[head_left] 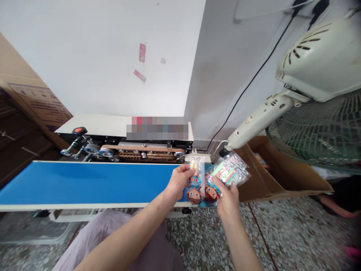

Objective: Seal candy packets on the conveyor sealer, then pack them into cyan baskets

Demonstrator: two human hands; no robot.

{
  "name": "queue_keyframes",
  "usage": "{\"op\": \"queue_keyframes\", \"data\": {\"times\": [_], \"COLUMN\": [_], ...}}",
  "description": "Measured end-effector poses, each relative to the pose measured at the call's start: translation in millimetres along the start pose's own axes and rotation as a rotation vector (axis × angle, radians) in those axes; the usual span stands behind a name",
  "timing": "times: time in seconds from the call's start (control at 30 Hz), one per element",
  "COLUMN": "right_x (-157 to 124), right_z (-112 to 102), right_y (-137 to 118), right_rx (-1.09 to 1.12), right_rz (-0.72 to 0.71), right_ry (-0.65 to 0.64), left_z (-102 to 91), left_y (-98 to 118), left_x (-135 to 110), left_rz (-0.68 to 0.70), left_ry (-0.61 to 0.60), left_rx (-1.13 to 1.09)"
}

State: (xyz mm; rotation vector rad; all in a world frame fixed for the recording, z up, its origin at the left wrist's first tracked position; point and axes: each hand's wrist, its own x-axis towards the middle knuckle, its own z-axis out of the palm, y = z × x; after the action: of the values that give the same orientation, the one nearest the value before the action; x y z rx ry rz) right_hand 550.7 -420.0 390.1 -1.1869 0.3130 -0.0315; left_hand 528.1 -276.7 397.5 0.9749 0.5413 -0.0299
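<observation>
The left hand (178,180) pinches one toy packet (196,176) upright over the right end of the blue belt (84,182), just by the sealing machine (141,150). The right hand (227,197) is closed around a bunch of packets (230,171). I think the packet's top should stay flat and straight.

Blue conveyor belt (84,182) runs left from the left hand (178,180). Band sealer (126,139) sits just behind the belt, with a red knob (79,130) at its far left. Open cardboard box (282,177) is just right of the right hand (227,199). White fan (318,94) is up-right of it. Black cable (254,79) climbs the wall above. Terrazzo floor (282,233) lies below.
</observation>
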Motion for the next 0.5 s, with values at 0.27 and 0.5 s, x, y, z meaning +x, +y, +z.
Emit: {"op": "queue_keyframes", "data": {"times": [0.27,0.5], "right_x": [1.5,-1.9], "right_z": [-6.6,-2.7], "right_y": [-0.3,0.5], "right_rx": [0.01,-0.003], "right_rz": [0.005,0.014], "right_ry": [0.036,0.018], "left_z": [-0.2,-18.7], "left_y": [1.0,23.1], "left_x": [29.5,32.6], "left_rz": [-0.154,-0.101], "left_ry": [0.041,0.227], "left_rx": [0.065,0.144]}}
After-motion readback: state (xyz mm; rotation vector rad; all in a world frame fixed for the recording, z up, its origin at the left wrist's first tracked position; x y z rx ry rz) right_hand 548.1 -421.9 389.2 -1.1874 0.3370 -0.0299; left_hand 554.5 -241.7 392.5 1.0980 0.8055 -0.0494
